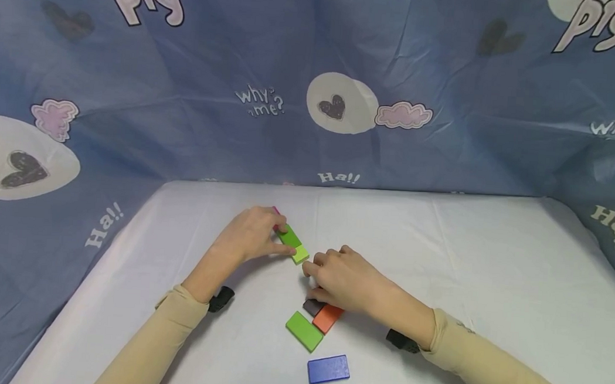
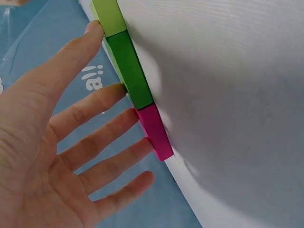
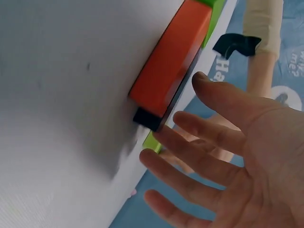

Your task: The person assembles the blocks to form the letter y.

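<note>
My left hand [image 1: 252, 234] is at a slanting row of three blocks, laid end to end on the white cloth. The row runs from a lime block [image 1: 301, 254] through a green block [image 1: 290, 236] to a magenta block [image 2: 156, 130]. In the left wrist view the thumb touches the lime block, and extended fingertips meet the sides of the green and magenta ones. Loosely bent and holding nothing, my right hand [image 1: 347, 279] hovers by a black block [image 1: 313, 307] and an orange block [image 1: 328, 318], which it partly covers in the head view.
Against the orange block's near end lies another green block [image 1: 304, 331]. A blue block [image 1: 328, 369] sits apart, closer to me. The white cloth [image 1: 492, 285] ends at a blue printed curtain [image 1: 289, 150] behind and at the sides. Black straps [image 1: 221, 299] are on both wrists.
</note>
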Tool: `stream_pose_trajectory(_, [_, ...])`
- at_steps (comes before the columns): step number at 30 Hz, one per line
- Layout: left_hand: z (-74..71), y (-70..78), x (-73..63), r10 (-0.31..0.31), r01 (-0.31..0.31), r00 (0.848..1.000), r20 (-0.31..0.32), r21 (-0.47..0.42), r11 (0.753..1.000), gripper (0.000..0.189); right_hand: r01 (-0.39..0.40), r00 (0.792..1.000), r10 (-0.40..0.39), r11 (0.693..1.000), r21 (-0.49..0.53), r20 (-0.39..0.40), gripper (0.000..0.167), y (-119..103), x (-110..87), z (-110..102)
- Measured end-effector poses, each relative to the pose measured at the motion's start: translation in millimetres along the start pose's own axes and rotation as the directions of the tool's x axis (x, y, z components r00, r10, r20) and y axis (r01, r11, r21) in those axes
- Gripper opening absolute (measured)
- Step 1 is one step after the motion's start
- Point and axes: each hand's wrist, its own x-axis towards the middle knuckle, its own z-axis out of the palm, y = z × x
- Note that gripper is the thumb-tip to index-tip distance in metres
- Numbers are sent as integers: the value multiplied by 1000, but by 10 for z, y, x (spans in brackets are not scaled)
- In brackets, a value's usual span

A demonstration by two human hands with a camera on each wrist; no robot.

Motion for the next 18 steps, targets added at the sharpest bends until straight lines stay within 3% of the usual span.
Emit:
stream_pose_trajectory(7, [14,7,-6,-7,7,1000,-1,-12,1000,52,12,1000,-12,1000,-11,11,32,-109,-117,37])
stream_pose_trajectory(18, [-3,3,-8,-15,15,1000,3,-18,1000,52,-41,999,38,995,-91,-33,42,-181,-211,55])
